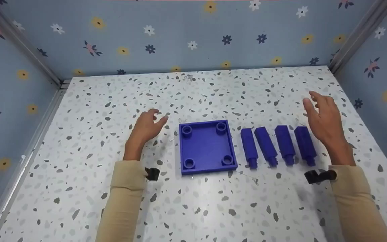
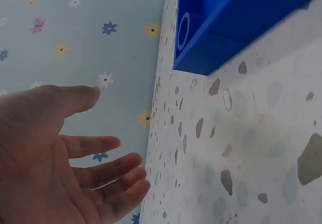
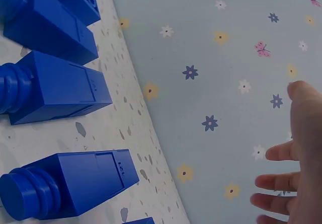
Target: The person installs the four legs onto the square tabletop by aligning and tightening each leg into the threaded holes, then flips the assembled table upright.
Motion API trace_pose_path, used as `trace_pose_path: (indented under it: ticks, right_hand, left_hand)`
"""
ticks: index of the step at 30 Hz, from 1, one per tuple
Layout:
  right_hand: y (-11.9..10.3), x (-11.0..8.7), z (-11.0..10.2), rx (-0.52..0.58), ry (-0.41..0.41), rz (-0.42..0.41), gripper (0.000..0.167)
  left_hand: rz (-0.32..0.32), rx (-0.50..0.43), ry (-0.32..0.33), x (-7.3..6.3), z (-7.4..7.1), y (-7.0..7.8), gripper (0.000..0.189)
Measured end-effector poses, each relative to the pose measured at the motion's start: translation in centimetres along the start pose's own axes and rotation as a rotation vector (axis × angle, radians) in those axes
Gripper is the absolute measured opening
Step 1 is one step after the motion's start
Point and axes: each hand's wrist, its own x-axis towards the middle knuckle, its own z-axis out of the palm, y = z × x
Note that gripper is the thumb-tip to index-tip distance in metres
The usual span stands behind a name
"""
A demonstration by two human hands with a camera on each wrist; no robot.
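Note:
A square blue-purple tray-like panel (image 1: 207,145) with raised edges and a round socket in each corner lies on the table. To its right, several tapered blue-purple legs (image 1: 285,141) lie in a row, their threaded ends toward the person. In the right wrist view one leg (image 3: 95,181) shows its thread and a marking on its side. My left hand (image 1: 147,127) hovers left of the panel, fingers loosely bent and holding nothing. Beside the rightmost leg (image 1: 304,143), my right hand (image 1: 327,117) is held in the air, also holding nothing.
The speckled white table (image 1: 193,208) is bounded by a flower-patterned back wall (image 1: 180,33) and side walls. Metal posts (image 1: 358,37) stand at the corners. A dark wrist mount (image 1: 319,176) sits at the right cuff, another mount (image 1: 152,174) at the left.

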Motion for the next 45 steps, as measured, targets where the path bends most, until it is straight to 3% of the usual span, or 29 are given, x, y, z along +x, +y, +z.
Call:
trace_pose_path:
  ticks: [6, 10, 14, 20, 28, 37, 45]
  right_hand:
    - [0.7, -0.2, -0.7, 0.145, -0.095, 0.078, 0.068]
    - [1.2, -0.2, -1.2, 0.176, -0.172, 0.159, 0.074]
    - [1.6, -0.1, -1.3, 0.182, -0.21, 0.218, 0.079]
    - [2.1, 0.1, -1.2, 0.218, -0.306, 0.294, 0.088]
    - [3.4, 0.4, -1.1, 0.217, -0.411, 0.371, 0.09]
    - [5.2, -0.1, -0.6, 0.206, -0.449, 0.398, 0.092]
    - [6.0, -0.4, -0.4, 0.226, -0.536, 0.446, 0.094]
  left_hand:
    - [-0.065, -0.203, -0.175, -0.1, 0.7, -0.2, 0.059]
    - [-0.113, -0.367, -0.226, -0.2, 1.6, -0.3, 0.055]
    - [-0.14, -0.455, -0.266, -0.3, 2.6, -0.5, 0.053]
    - [-0.121, -0.455, -0.316, -0.9, 3.8, -0.7, 0.048]
    - [-0.071, -0.417, -0.322, -1.4, 5.1, -0.4, 0.056]
    - [-0.003, -0.319, -0.321, -1.5, 5.4, -0.7, 0.065]
    - [0.029, -0.305, -0.31, -1.5, 5.5, -0.7, 0.069]
